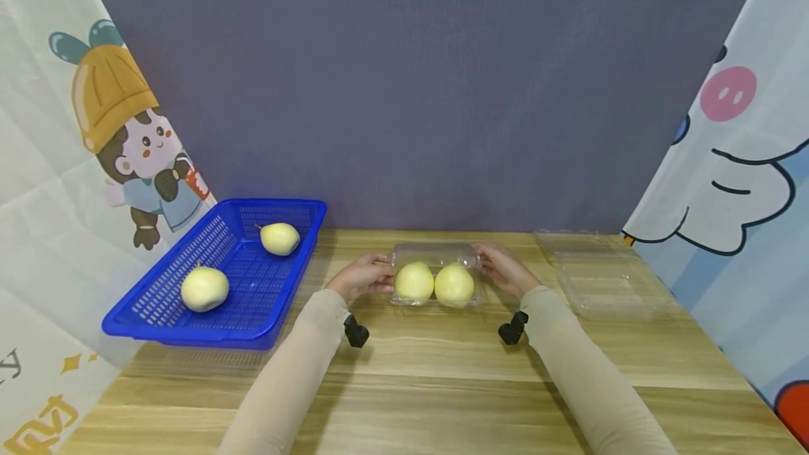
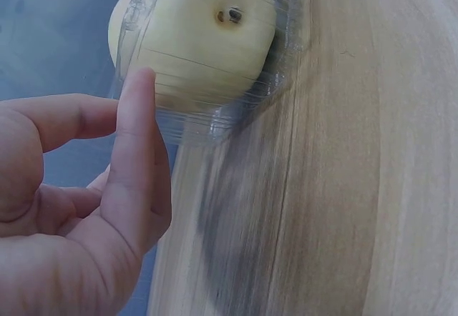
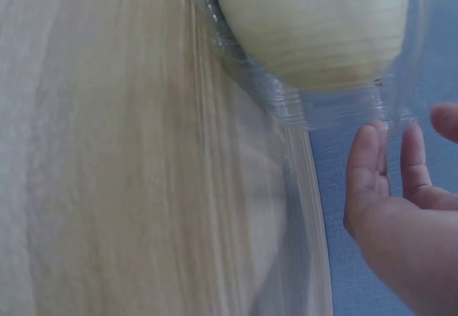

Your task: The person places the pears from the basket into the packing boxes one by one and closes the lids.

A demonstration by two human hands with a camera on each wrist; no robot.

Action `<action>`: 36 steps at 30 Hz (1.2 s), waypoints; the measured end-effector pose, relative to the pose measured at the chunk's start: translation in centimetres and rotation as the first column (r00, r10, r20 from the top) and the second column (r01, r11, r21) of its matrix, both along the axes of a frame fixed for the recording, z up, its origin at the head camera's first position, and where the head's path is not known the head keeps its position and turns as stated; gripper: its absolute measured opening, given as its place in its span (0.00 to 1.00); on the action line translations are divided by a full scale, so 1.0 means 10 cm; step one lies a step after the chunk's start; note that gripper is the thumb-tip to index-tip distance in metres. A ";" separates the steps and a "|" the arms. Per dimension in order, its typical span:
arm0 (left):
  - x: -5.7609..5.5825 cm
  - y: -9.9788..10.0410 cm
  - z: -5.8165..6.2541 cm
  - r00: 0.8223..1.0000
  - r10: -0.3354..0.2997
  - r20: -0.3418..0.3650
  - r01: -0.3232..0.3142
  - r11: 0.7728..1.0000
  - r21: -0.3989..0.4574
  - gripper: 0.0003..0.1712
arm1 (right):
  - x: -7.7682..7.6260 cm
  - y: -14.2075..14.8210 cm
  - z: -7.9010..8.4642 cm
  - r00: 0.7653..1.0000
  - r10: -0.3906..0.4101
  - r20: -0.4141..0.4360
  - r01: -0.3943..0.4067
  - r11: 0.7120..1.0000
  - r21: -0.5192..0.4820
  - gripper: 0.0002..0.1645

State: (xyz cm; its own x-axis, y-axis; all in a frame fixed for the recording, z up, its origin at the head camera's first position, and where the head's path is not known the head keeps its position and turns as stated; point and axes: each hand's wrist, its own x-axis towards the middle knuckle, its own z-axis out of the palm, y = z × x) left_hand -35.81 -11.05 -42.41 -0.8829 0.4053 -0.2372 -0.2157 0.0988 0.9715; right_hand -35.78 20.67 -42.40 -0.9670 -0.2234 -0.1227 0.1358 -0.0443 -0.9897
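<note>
A clear plastic fruit box (image 1: 436, 253) stands on the wooden table in the middle of the head view. Two pale yellow pears, a left one (image 1: 413, 282) and a right one (image 1: 454, 285), sit side by side in it. My left hand (image 1: 364, 277) grips the box's left end, with thumb and fingertips close together at the rim in the left wrist view. On the opposite end my right hand (image 1: 505, 270) holds the upper corner. Its fingertips (image 3: 363, 144) meet the plastic edge in the right wrist view. The lid's exact position is hard to make out.
A blue plastic basket (image 1: 253, 332) on the left holds a front pear (image 1: 205, 289) and a back pear (image 1: 279, 239). Another clear plastic box (image 1: 609, 290) lies open at the right. A grey cloth (image 1: 417, 90) hangs behind the wooden table (image 1: 442, 385).
</note>
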 end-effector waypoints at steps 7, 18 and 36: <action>0.04 -0.01 0.03 1.000 0.004 0.015 -0.004 1.000 -0.005 0.29 | 0.00 0.02 -0.03 1.000 0.009 -0.005 -0.009 0.999 0.037 0.31; 0.00 -0.03 0.02 1.000 -0.024 0.014 0.024 1.000 0.006 0.31 | 0.01 0.03 -0.05 0.999 0.043 -0.024 -0.041 0.997 0.067 0.33; 0.01 -0.08 0.02 0.998 -0.066 -0.019 0.066 0.998 0.013 0.30 | -0.01 0.00 -0.09 0.998 0.034 -0.045 -0.032 0.998 0.055 0.33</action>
State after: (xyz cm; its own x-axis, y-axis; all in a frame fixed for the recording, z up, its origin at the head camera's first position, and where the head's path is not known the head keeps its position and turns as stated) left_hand -35.69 -11.80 -42.26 -0.8584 0.4657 -0.2151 -0.1909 0.0992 0.9766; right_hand -35.87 20.67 -43.34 -0.9641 -0.2493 -0.0911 0.0908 0.0129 -0.9958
